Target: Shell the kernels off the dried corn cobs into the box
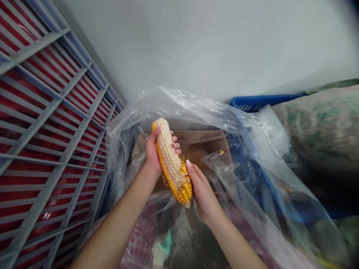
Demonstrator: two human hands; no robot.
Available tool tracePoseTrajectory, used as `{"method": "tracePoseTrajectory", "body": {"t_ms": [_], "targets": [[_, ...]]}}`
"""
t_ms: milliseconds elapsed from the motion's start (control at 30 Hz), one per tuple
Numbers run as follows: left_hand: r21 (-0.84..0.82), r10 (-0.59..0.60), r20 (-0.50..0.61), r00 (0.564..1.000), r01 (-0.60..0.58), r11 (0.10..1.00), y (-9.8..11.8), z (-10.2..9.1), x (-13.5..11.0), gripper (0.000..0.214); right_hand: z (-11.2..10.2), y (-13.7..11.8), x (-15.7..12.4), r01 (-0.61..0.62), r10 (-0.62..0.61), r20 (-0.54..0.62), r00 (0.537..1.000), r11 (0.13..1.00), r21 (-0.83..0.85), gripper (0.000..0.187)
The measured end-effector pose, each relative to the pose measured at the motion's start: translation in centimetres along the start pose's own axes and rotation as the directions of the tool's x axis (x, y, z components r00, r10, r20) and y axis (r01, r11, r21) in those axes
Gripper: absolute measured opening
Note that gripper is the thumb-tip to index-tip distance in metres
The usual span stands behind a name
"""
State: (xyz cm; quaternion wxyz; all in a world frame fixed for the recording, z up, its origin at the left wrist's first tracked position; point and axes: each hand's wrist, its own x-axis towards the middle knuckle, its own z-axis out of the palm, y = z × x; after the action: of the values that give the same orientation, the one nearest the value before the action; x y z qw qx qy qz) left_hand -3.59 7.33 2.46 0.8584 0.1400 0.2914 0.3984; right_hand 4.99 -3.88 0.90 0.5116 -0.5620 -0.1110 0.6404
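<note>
A partly stripped corn cob (171, 164) is held at a tilt between both hands, its bare pale side facing up. Yellow kernels still cover its left edge and its lower, pointed end. My left hand (155, 151) wraps round the upper part, thumb on the near side and fingertips showing beyond the cob. On the lower right, my right hand (200, 186) grips the kernel-covered end, thumb pressed against the kernels; its other fingers are partly hidden. Below the cob, a clear plastic bag (179, 99) lines a container, with brown cardboard (202, 144) and some loose kernels inside.
Along the left rises a grey slatted plastic crate (63, 97) with red contents. To the right are a blue plastic basket (263, 101) and a full woven sack (322, 123). A pale wall (210, 45) stands behind the bag.
</note>
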Motion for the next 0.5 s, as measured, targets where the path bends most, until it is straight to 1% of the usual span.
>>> {"method": "tracePoseTrajectory", "body": {"t_ms": [133, 300, 400, 433, 467, 500], "targets": [[-0.007, -0.006, 0.016, 1.0, 0.007, 1.0, 0.0, -0.1, -0.1, 0.028, 0.6, 0.2, -0.3, -0.104, 0.093, 0.125, 0.988, 0.991, 0.086, 0.042], [-0.012, -0.044, 0.0, 0.999, 0.044, 0.999, 0.2, 0.1, -0.2, 0.032, 0.8, 0.6, 0.1, -0.097, 0.059, 0.219, 0.974, 0.981, 0.168, 0.044], [0.027, -0.021, -0.041, 0.999, 0.023, 0.999, 0.3, 0.6, -0.3, 0.031, 0.8, 0.8, 0.3, -0.056, 0.019, 0.215, 0.976, 0.984, 0.169, 0.043], [0.064, 0.002, -0.06, 0.998, 0.002, 0.998, 0.4, 0.9, -0.3, 0.034, 0.8, 0.8, 0.4, -0.045, 0.011, 0.199, 0.98, 0.985, 0.167, 0.043], [0.107, 0.056, -0.085, 0.995, -0.047, 0.993, 0.4, 1.1, -0.4, 0.037, 0.8, 0.8, 0.4, -0.042, 0.01, 0.192, 0.981, 0.985, 0.166, 0.043], [0.156, 0.086, -0.111, 0.99, -0.068, 0.985, 0.4, 1.4, -0.5, 0.039, 0.8, 0.7, 0.5, -0.029, 0.0, 0.178, 0.984, 0.987, 0.16, 0.043]]}}
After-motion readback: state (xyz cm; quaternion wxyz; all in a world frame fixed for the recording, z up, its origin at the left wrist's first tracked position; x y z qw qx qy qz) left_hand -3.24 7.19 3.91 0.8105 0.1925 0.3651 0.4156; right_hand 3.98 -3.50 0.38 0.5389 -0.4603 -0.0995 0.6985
